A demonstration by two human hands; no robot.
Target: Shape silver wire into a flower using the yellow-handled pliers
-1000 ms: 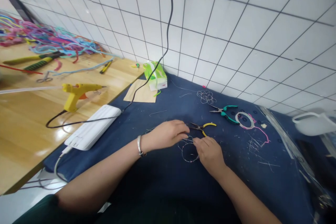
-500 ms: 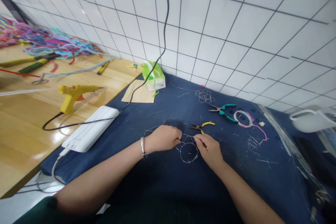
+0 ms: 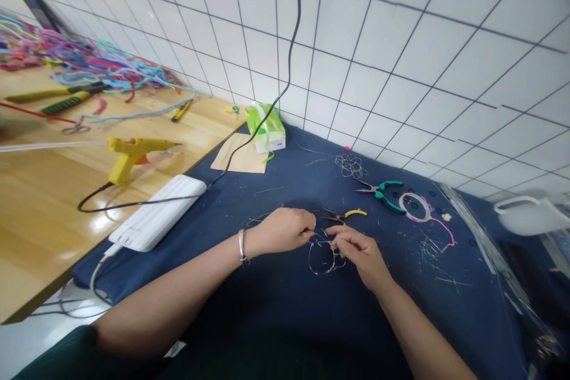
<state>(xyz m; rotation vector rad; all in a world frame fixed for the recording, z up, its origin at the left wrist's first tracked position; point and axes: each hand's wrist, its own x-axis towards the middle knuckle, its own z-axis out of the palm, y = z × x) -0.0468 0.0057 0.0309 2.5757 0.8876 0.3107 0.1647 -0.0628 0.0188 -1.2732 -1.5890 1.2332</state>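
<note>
Far left of the ring, a heap of cords (image 3: 102, 62) runs out of view at the edge, blurred; the cutters (image 3: 73, 101) lie nearer the ring. The glue gun (image 3: 133, 157), its stick cut off, and the power strip (image 3: 158, 214) come next. Up and left of the ring are the tissues (image 3: 269, 141), crossed by a cable (image 3: 291, 53). Just left of the ring, the left hand (image 3: 285, 229) is clenched on wire (image 3: 256, 221), hiding most of it. The ring (image 3: 324, 265) lies between the hands, its upper side confused with loose strands. Beyond it, the yellow pliers (image 3: 342, 215) are partly covered. At the ring's right edge, the right hand (image 3: 360, 252) has loosely bent fingers; I cannot tell whether they pinch anything. Farther right of the ring are the green pliers (image 3: 380, 193), a spool (image 3: 415, 206) and a blurred, cut-off jug (image 3: 529, 217).
</note>
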